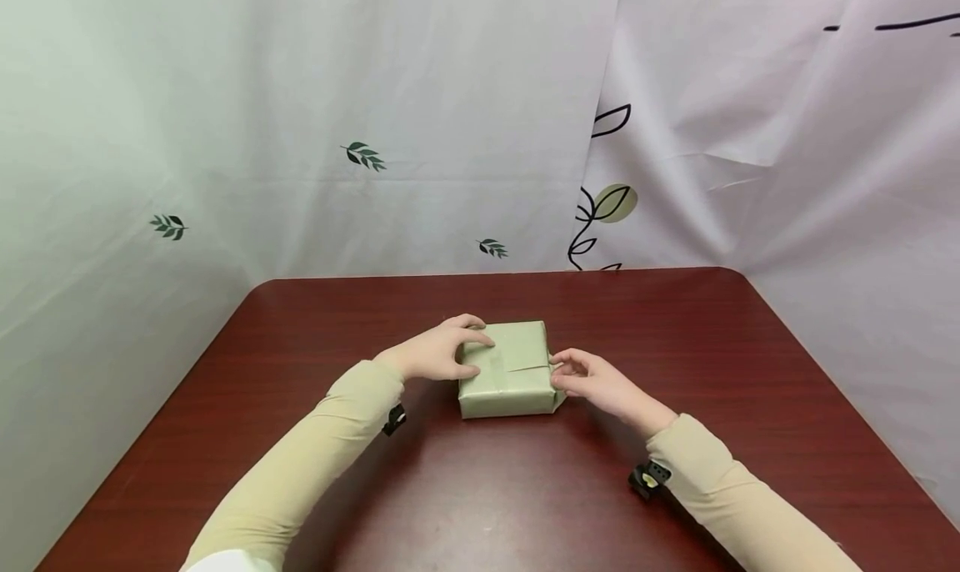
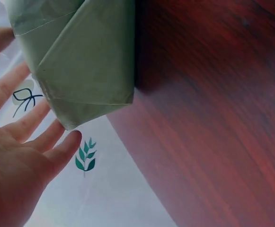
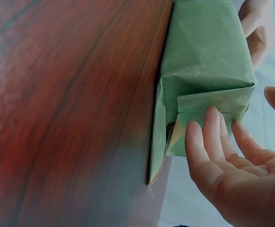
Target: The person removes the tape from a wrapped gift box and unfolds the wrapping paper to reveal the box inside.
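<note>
Reddish table [image 1: 480,505] carries, mid-frame, a paper-wrapped box [image 1: 510,372], probably light, firm and slick, best held by its sides, with left grip [image 1: 435,351] spread over its left edge and right grip [image 1: 600,384], thumb apart, at the end flap [image 3: 199,101].

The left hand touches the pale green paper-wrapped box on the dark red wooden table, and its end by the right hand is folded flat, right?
No, that end isn't folded flat: the right wrist view shows a green paper flap jutting out by the right hand. The left hand does touch the box.
</note>
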`<state>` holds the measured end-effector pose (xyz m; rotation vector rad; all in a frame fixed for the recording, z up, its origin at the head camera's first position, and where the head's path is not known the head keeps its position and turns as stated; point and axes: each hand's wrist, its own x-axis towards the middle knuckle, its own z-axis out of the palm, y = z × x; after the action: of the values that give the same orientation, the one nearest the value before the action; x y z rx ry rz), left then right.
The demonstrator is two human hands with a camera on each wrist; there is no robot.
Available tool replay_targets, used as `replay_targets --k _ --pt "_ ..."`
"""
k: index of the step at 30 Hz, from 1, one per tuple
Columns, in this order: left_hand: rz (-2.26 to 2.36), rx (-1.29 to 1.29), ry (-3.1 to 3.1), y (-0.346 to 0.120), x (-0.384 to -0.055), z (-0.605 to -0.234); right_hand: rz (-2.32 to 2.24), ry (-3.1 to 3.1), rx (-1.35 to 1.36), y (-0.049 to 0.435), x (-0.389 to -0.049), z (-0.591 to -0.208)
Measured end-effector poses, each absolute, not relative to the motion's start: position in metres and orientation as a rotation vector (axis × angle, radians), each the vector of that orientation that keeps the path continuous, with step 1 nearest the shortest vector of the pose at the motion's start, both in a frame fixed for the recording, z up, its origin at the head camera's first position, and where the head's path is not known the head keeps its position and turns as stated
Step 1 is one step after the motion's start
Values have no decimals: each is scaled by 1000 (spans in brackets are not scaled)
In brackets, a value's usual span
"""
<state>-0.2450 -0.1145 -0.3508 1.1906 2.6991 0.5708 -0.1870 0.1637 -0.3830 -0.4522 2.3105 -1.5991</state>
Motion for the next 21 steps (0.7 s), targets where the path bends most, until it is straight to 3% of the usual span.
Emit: replay_targets --k 21 --pt "506 1167 2767 -115 -214 -350 -1259 2578 -464 168 -227 -373"
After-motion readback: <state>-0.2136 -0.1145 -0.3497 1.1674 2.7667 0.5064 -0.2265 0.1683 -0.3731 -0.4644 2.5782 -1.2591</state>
